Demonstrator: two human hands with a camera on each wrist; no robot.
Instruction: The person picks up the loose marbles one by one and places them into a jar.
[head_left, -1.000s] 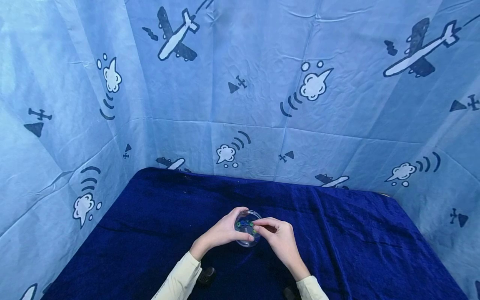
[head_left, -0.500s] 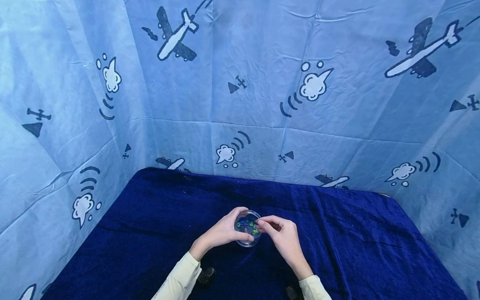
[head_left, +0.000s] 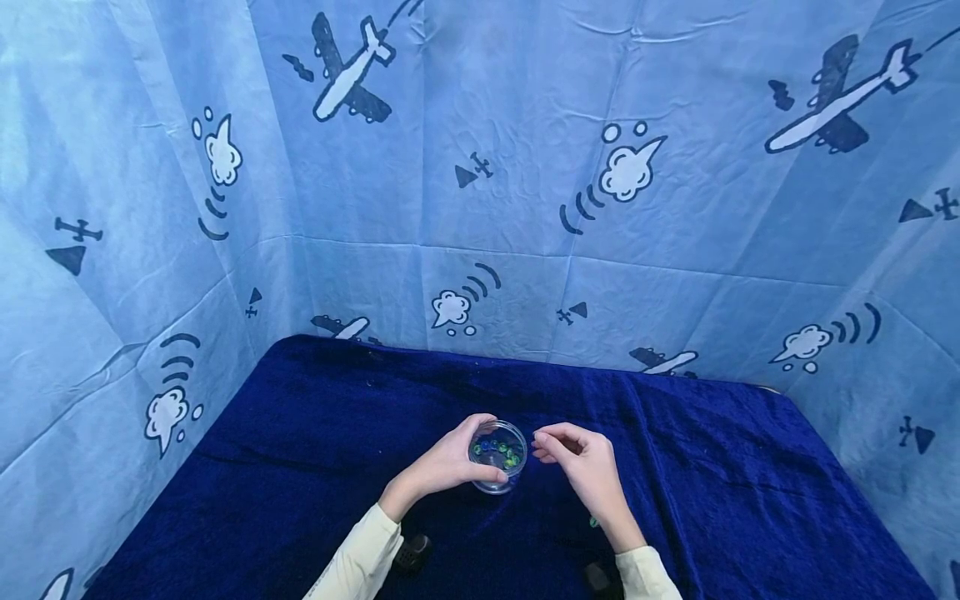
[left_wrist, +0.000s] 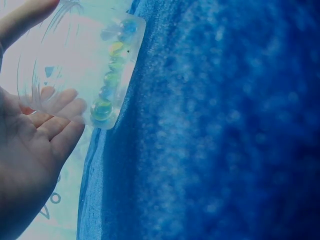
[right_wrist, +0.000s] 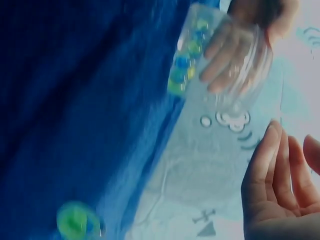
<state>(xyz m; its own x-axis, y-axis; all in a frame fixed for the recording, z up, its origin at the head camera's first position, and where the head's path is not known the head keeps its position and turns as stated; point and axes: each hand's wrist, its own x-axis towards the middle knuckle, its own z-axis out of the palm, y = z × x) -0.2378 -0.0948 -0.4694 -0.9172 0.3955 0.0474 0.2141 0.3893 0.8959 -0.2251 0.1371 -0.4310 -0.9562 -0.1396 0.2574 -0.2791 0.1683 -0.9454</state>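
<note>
My left hand [head_left: 448, 457] grips a clear round jar [head_left: 491, 461], thumb along the near side and fingers around the far side. Several green, blue and yellowish glass marbles [right_wrist: 194, 48] lie in a row along the jar's bottom, showing through its wall in both wrist views. Just right of the jar's mouth, apart from it, my right hand [head_left: 583, 460] hovers with fingers loosely bent. Nothing shows between its fingers [right_wrist: 265, 160] and thumb in the right wrist view. One green marble [head_left: 594, 522] sits on the cloth beside the right wrist, partly covered by it.
Dark blue velvet cloth [head_left: 375, 417] covers the table. Blue curtains [head_left: 510, 208] printed with airplanes and clouds stand behind and at both sides. A small black device [head_left: 414, 552] is beside the left sleeve, another black object [head_left: 600, 575] beside the right sleeve.
My right hand has drawn back to the right from the jar's mouth, and its fingers have loosened. A green marble by the right wrist has come into view. The left hand and jar stay put.
</note>
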